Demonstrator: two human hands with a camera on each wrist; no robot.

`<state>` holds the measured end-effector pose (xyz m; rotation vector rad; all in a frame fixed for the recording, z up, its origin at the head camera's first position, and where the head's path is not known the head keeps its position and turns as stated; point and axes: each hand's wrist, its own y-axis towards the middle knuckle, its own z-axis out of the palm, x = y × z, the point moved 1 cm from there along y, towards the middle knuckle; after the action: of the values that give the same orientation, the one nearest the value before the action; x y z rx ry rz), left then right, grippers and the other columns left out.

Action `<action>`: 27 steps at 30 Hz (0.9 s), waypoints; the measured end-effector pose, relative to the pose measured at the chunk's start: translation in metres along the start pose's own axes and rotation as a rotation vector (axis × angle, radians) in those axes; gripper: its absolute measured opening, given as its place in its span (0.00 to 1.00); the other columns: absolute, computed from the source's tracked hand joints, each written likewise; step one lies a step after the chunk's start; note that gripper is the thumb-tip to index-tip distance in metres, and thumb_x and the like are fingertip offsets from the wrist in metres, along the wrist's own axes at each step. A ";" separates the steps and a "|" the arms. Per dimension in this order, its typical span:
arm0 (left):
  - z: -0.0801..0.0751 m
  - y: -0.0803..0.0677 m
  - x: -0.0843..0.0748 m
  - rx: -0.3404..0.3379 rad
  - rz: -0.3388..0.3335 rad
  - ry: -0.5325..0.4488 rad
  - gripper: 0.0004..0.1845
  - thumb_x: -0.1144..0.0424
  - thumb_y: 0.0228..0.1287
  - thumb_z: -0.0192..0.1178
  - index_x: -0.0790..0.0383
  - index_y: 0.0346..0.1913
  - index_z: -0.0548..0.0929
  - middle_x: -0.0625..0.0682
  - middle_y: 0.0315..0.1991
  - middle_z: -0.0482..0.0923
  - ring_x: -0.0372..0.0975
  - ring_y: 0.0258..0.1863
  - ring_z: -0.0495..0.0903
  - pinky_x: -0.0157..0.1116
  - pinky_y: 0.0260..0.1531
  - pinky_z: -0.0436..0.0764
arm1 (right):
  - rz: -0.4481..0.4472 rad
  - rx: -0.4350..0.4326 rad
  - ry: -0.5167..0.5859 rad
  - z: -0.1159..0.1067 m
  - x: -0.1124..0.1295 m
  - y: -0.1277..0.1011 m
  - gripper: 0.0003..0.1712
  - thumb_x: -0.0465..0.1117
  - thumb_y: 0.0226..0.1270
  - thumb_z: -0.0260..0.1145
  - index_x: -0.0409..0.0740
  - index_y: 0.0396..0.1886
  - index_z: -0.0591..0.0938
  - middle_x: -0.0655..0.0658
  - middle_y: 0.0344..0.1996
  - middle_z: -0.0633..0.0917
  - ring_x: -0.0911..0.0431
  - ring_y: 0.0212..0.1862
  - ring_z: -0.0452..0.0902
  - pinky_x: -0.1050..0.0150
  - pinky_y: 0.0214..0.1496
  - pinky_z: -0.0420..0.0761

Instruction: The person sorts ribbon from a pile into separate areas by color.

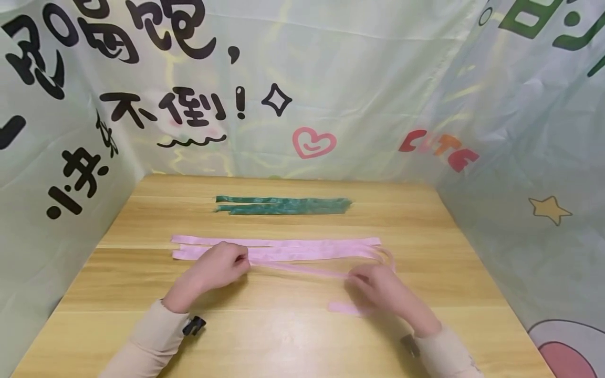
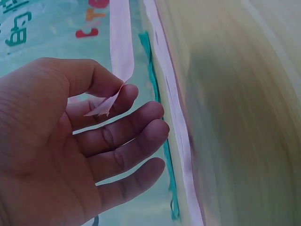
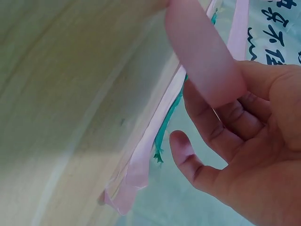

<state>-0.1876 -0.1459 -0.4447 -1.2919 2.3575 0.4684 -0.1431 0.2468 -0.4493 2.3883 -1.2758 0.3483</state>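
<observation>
Pinching the pink ribbon [image 1: 283,249] between thumb and forefinger with the left hand [image 1: 222,265], centre-left of the head view; pinching a further stretch with the right hand [image 1: 378,286]. Lying folded across the worktop [image 1: 283,336], likely handling light, soft, slippery, best gripped near an end. Reading "CUTE" [image 1: 439,149] at upper right, past the green ribbon [image 1: 283,206].

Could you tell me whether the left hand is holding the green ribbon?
No, the left hand pinches the pink ribbon; the green ribbon lies untouched farther back.
</observation>
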 end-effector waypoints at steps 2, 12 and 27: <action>-0.005 -0.007 0.006 -0.003 -0.023 0.007 0.18 0.69 0.66 0.59 0.50 0.20 0.69 0.40 0.17 0.57 0.31 0.19 0.57 0.29 0.24 0.60 | 0.011 -0.003 -0.011 0.000 -0.001 0.001 0.04 0.36 0.67 0.74 0.50 0.36 0.91 0.54 0.31 0.92 0.61 0.36 0.88 0.29 0.72 0.57; -0.028 -0.035 0.028 -0.033 -0.087 0.019 0.18 0.68 0.68 0.59 0.51 0.20 0.70 0.40 0.17 0.59 0.31 0.19 0.59 0.30 0.23 0.61 | 0.050 0.020 -0.014 -0.006 -0.003 0.007 0.05 0.37 0.70 0.72 0.51 0.38 0.91 0.59 0.28 0.90 0.58 0.38 0.87 0.25 0.71 0.53; -0.044 -0.060 0.069 0.003 -0.213 0.065 0.14 0.67 0.67 0.61 0.53 0.23 0.75 0.42 0.17 0.67 0.35 0.19 0.65 0.32 0.24 0.65 | 0.112 0.067 0.024 -0.009 -0.028 0.014 0.06 0.36 0.74 0.68 0.46 0.38 0.91 0.55 0.32 0.89 0.58 0.38 0.82 0.52 0.50 0.84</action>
<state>-0.1787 -0.2469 -0.4472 -1.5578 2.2370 0.3617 -0.1708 0.2644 -0.4493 2.3653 -1.4118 0.4577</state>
